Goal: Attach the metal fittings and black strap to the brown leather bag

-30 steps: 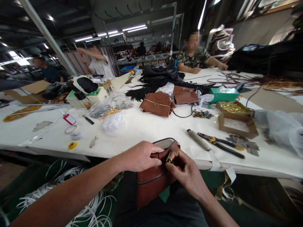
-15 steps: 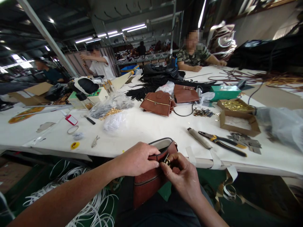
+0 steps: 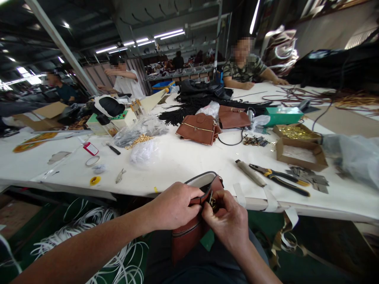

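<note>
A brown leather bag [image 3: 186, 241] with a zipper across its front rests on my lap against the table edge. Its mouth gapes at the top, showing a pale lining. My left hand [image 3: 177, 206] is closed on the bag's upper edge, thumb outside and fingers over the rim. Close beside it, my right hand [image 3: 227, 216] pinches a small gold-coloured metal fitting [image 3: 212, 202] against the bag's front near the rim. The fingers partly cover the fitting, so its exact kind is hidden.
Pliers [image 3: 280, 179], a taped tool [image 3: 251, 172] and metal plates [image 3: 310, 178] lie right. Beyond are cardboard trays [image 3: 302, 154] and brown bag pieces [image 3: 197, 128]. Snips [image 3: 120, 176] and yellow tape [image 3: 95, 180] lie left. A co-worker [image 3: 244, 69] sits across the table.
The bag has tilted and shifted slightly right in my hands. My left fingers have moved a little along the rim, and my right hand has turned slightly around the fitting.
</note>
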{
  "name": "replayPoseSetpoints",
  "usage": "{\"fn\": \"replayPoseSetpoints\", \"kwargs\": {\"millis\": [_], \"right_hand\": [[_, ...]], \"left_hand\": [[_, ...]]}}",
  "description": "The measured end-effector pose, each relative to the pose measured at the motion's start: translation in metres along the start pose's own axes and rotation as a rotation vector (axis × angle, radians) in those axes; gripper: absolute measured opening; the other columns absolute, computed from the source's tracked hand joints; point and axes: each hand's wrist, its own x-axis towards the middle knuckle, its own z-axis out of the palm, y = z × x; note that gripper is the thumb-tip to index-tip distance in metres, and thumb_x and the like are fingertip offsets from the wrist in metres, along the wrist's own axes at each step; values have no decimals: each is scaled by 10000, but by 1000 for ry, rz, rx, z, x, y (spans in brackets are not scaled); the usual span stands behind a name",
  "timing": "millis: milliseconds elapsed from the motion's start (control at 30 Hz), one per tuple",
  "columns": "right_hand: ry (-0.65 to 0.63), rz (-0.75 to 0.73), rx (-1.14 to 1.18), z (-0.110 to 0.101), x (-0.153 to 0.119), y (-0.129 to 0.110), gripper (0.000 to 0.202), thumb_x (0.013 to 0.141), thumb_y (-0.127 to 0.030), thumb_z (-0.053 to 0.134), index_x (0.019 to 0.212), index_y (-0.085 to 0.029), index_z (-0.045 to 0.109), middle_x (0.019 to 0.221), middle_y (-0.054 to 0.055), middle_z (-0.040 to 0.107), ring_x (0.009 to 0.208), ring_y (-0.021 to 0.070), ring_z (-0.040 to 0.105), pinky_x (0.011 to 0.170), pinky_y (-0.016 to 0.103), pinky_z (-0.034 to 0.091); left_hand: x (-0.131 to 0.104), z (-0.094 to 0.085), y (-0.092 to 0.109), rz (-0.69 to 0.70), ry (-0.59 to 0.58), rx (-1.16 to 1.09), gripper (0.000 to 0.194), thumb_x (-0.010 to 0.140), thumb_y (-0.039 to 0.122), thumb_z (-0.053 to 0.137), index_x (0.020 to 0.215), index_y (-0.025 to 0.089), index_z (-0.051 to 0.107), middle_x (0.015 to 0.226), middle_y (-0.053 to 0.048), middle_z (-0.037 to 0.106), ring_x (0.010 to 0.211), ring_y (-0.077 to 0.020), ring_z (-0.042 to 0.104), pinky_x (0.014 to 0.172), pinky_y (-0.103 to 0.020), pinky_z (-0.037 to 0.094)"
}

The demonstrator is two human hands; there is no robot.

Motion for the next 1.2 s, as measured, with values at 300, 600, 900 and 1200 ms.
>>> {"fn": "replayPoseSetpoints", "kwargs": {"millis": [300,600,900,1200], "right_hand": [[-304,337,303,0,-6,7,248,851,-379,643,838,-134,613,743,15,590,635,52,553,559,142,437],[-589,268,364,-26,-6,24,223,911,-438,658,952,-222,692,896,-32,655,791,18,614,696,112,482],[-350,-496,-165,-55,33,18,315,883,-374,727,1172,-274,647,1112,-87,673,1036,102,509,871,311,358],[-785,148,200,-31,39,9,183,929,-488,643,947,-345,756,924,-82,661,956,59,560,935,299,345]], "left_hand": [[-3,0,-1,-15,-11,4,302,806,374,438,827,130,615,737,38,566,647,107,326,617,-118,164],[-5,6,-6,-53,14,36,386,784,568,554,946,258,718,865,68,679,683,104,380,675,-147,136],[-14,10,-15,69,63,155,539,885,650,275,1150,410,678,1142,78,704,1006,42,574,865,-154,226],[-11,-18,-20,-49,-50,-86,389,781,511,562,1026,266,741,933,67,697,778,88,487,738,-67,282]]}}
